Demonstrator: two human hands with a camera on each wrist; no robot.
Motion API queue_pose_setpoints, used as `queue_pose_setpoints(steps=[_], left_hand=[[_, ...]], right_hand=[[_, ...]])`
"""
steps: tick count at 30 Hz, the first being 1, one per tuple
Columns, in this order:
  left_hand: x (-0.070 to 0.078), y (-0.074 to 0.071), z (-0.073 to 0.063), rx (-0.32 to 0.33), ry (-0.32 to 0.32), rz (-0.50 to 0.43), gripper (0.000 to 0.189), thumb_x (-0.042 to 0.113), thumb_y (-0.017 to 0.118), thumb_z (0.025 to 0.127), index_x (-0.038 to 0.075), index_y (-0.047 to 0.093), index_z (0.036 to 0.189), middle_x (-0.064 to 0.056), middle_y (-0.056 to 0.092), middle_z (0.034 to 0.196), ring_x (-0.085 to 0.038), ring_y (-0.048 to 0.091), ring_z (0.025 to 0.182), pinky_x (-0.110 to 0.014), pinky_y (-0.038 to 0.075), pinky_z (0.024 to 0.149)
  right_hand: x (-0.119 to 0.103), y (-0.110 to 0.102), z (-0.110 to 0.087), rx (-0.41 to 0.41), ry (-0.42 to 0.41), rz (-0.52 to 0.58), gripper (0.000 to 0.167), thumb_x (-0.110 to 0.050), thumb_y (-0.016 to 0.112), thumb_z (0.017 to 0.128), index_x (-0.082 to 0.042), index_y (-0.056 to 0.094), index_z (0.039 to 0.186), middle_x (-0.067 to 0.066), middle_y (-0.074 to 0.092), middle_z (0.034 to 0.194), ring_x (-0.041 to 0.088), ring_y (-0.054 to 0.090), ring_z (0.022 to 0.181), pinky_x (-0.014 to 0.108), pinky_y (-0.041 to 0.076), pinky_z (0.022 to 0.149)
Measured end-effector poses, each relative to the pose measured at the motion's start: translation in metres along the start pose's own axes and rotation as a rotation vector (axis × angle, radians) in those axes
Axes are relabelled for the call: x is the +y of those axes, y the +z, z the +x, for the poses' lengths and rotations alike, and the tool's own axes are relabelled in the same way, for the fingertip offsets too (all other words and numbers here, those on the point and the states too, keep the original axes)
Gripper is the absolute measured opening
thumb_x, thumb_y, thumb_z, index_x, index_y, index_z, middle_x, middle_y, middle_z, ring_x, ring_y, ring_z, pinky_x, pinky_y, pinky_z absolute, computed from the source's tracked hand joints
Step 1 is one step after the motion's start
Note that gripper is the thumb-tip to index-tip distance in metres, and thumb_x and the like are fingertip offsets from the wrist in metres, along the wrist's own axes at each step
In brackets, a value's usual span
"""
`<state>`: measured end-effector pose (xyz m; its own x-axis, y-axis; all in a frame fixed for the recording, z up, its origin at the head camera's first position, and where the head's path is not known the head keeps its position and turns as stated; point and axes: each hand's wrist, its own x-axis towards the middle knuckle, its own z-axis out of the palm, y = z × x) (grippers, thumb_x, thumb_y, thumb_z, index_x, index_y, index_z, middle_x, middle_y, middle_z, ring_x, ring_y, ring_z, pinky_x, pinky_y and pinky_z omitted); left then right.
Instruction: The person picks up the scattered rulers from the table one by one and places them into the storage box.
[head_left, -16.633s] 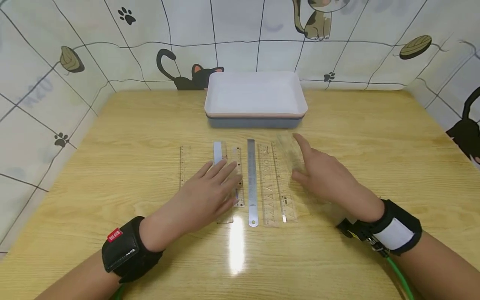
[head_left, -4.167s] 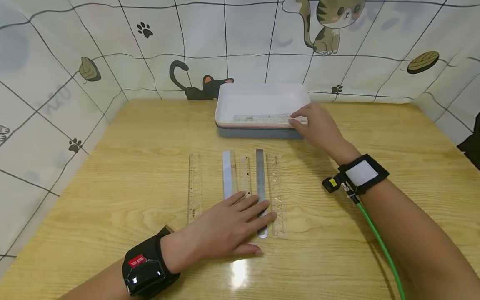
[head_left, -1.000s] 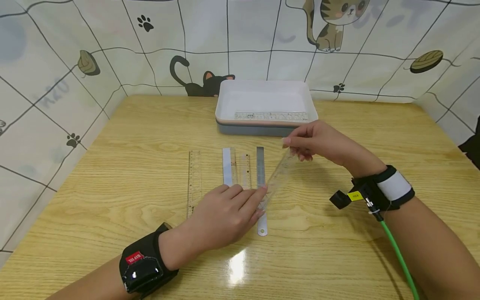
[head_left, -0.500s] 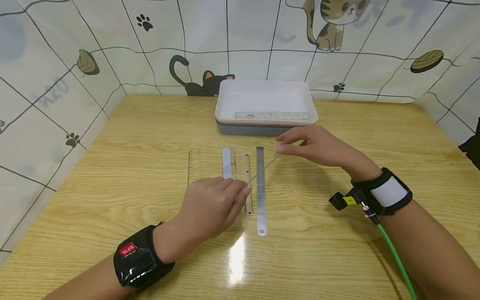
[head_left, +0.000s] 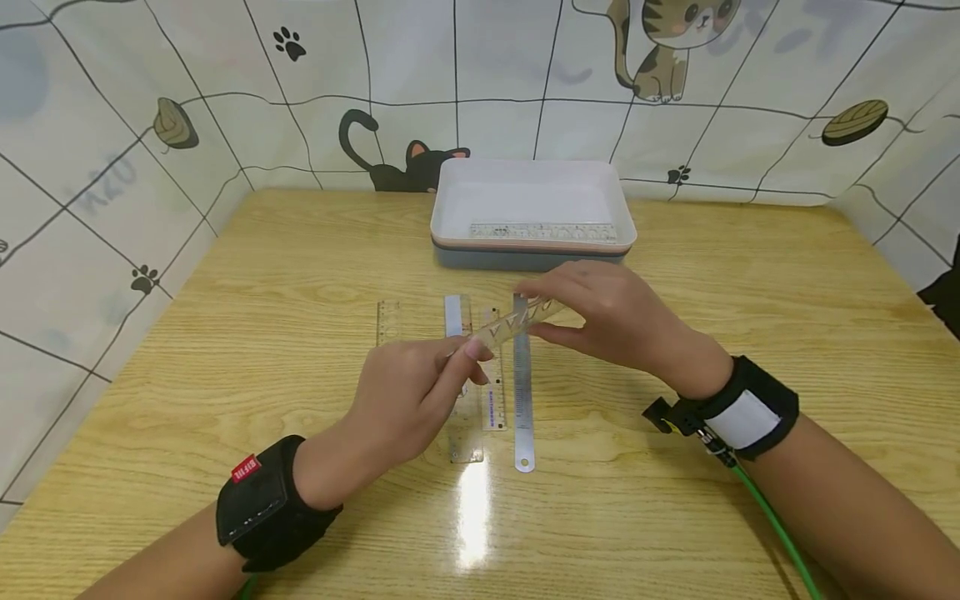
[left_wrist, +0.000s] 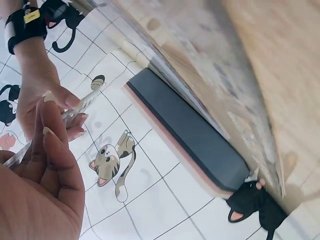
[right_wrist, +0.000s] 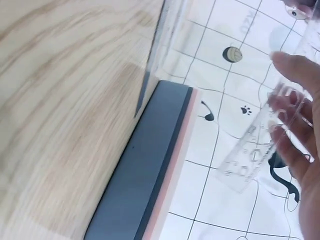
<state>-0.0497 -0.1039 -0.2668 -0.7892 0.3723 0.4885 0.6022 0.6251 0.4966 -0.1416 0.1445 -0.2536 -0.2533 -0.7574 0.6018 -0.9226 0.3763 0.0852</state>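
Observation:
A clear plastic stencil ruler (head_left: 517,323) with triangle cut-outs is held aslant above the table between both hands. My left hand (head_left: 408,392) pinches its near-left end between thumb and fingers. At the other end, my right hand (head_left: 615,312) has its thumb on one side and fingers on the other; the right wrist view shows the ruler (right_wrist: 245,155) passing between them. Under the hands lie a steel ruler (head_left: 523,408), a short clear ruler (head_left: 492,404), a clear ruler with a white strip (head_left: 453,312) and another clear ruler (head_left: 387,321), partly hidden by the left hand.
A shallow tray (head_left: 532,257), white inside with a pink rim and grey-blue outside, stands at the back. Along its front wall inside lies a clear ruler (head_left: 543,232). A cat-patterned curtain (head_left: 495,125) encloses the wooden table (head_left: 675,500).
The stencil ruler has been lifted from beside the steel ruler and turned from edge-on to show its face. My right hand has moved left along it. Earlier, a ruler went into the tray.

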Motion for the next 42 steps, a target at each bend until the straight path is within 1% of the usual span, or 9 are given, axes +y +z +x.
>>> queue_pose_setpoints(steps=[4, 10, 16, 21, 25, 29, 33, 37, 42], left_hand=[[0.002, -0.001, 0.002, -0.008, -0.032, -0.015, 0.041, 0.029, 0.043, 0.109, 0.014, 0.079, 0.099, 0.006, 0.075, 0.073, 0.007, 0.039, 0.046, -0.019, 0.033, 0.043], [0.002, -0.003, 0.004, 0.003, -0.04, 0.052, 0.031, 0.023, 0.051, 0.104, 0.015, 0.079, 0.092, 0.007, 0.077, 0.077, 0.005, 0.035, 0.044, -0.019, 0.028, 0.041], [0.001, -0.002, 0.003, 0.018, 0.047, 0.222, 0.025, 0.029, 0.059, 0.101, 0.018, 0.075, 0.085, 0.01, 0.063, 0.06, 0.0, 0.042, 0.045, -0.017, 0.027, 0.04], [0.003, 0.001, 0.0, -0.018, 0.138, 0.36, 0.024, 0.033, 0.063, 0.098, 0.015, 0.077, 0.095, 0.005, 0.076, 0.081, -0.008, 0.065, 0.059, -0.02, 0.04, 0.042], [0.003, 0.007, -0.005, -0.063, 0.249, 0.402, 0.021, 0.031, 0.068, 0.096, 0.011, 0.075, 0.095, 0.001, 0.076, 0.089, -0.015, 0.071, 0.076, -0.028, 0.056, 0.06], [0.002, 0.019, -0.01, -0.113, 0.39, 0.426, 0.019, 0.029, 0.071, 0.094, 0.01, 0.074, 0.094, -0.001, 0.073, 0.092, -0.018, 0.07, 0.089, -0.031, 0.057, 0.078], [0.0, 0.027, -0.015, -0.144, 0.525, 0.481, 0.016, 0.03, 0.072, 0.091, 0.013, 0.069, 0.09, 0.0, 0.07, 0.094, -0.018, 0.067, 0.095, -0.031, 0.055, 0.085], [0.002, 0.031, -0.017, -0.19, 0.584, 0.53, 0.017, 0.033, 0.07, 0.092, 0.016, 0.07, 0.097, 0.0, 0.072, 0.106, -0.017, 0.067, 0.105, -0.03, 0.055, 0.092], [0.007, 0.034, -0.02, -0.278, 0.614, 0.561, 0.029, 0.035, 0.06, 0.099, 0.015, 0.072, 0.115, 0.0, 0.072, 0.122, -0.018, 0.065, 0.12, -0.031, 0.052, 0.102]], right_hand=[[0.003, 0.0, -0.001, 0.028, -0.037, -0.036, 0.052, -0.013, 0.092, 0.07, -0.004, 0.065, 0.112, 0.008, 0.077, 0.098, 0.021, 0.074, 0.079, 0.035, 0.06, 0.067], [0.006, -0.003, 0.001, 0.039, -0.059, -0.026, 0.048, -0.011, 0.091, 0.072, -0.003, 0.071, 0.115, 0.011, 0.076, 0.116, 0.025, 0.075, 0.099, 0.039, 0.061, 0.079], [0.012, -0.007, 0.002, 0.044, -0.068, -0.047, 0.046, -0.007, 0.091, 0.071, -0.003, 0.075, 0.113, 0.012, 0.076, 0.109, 0.027, 0.072, 0.101, 0.04, 0.06, 0.088], [0.019, -0.014, 0.0, 0.017, -0.023, -0.077, 0.049, -0.007, 0.09, 0.071, -0.004, 0.074, 0.117, 0.012, 0.075, 0.111, 0.027, 0.073, 0.099, 0.038, 0.061, 0.083], [0.028, -0.018, -0.003, -0.003, 0.08, -0.034, 0.05, -0.006, 0.088, 0.074, -0.005, 0.072, 0.121, 0.013, 0.075, 0.112, 0.027, 0.073, 0.096, 0.038, 0.061, 0.076], [0.038, -0.019, -0.006, -0.031, 0.177, 0.045, 0.047, -0.004, 0.085, 0.078, -0.008, 0.072, 0.123, 0.011, 0.075, 0.114, 0.026, 0.072, 0.098, 0.038, 0.059, 0.074], [0.05, -0.017, -0.001, -0.049, 0.262, 0.082, 0.041, -0.007, 0.082, 0.082, -0.007, 0.073, 0.122, 0.011, 0.076, 0.114, 0.027, 0.072, 0.102, 0.042, 0.058, 0.08], [0.072, -0.011, 0.01, -0.052, 0.439, 0.115, 0.035, -0.012, 0.077, 0.089, -0.006, 0.072, 0.124, 0.015, 0.076, 0.115, 0.031, 0.072, 0.103, 0.048, 0.057, 0.086], [0.108, -0.001, 0.012, -0.171, 0.679, 0.203, 0.035, -0.025, 0.071, 0.096, -0.011, 0.071, 0.128, 0.015, 0.073, 0.123, 0.034, 0.068, 0.113, 0.053, 0.053, 0.097]])
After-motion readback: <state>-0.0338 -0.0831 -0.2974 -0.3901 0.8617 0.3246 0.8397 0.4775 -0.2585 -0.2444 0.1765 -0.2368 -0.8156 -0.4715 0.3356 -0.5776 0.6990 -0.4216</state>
